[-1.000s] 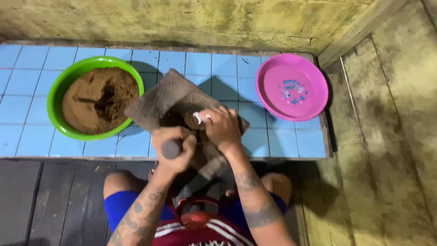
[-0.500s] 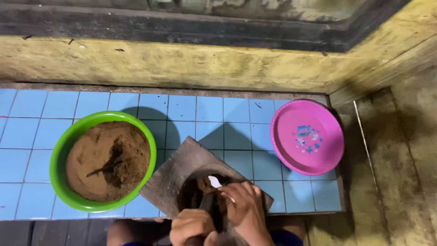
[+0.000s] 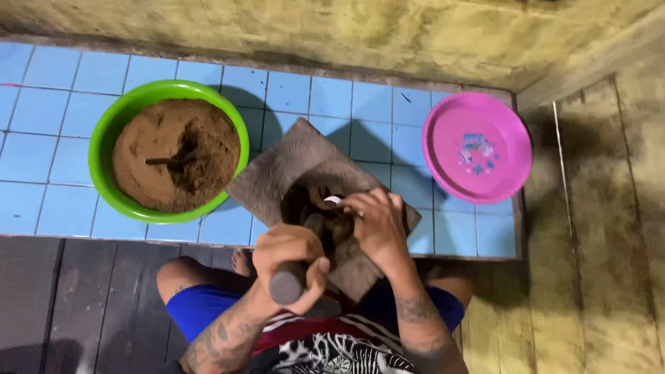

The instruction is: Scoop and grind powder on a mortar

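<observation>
A dark grey stone slab lies tilted on the blue tiles in front of me, with dark brown paste near its middle. My left hand is closed around a grey cylindrical stone roller, whose far end rests on the slab. My right hand presses down on the paste beside the roller, with a small white object at its fingertips. I cannot tell what that object is.
A green bowl of brown paste with a utensil stuck in it stands left of the slab. A pink plate sits to the right. A yellowish wall runs behind, wooden boards lie on the right, and my knees are below the tile edge.
The view tilted up toward the wall and came back down. Both hands have stayed on the slab, and the left hand has slid the roller nearer to my body.
</observation>
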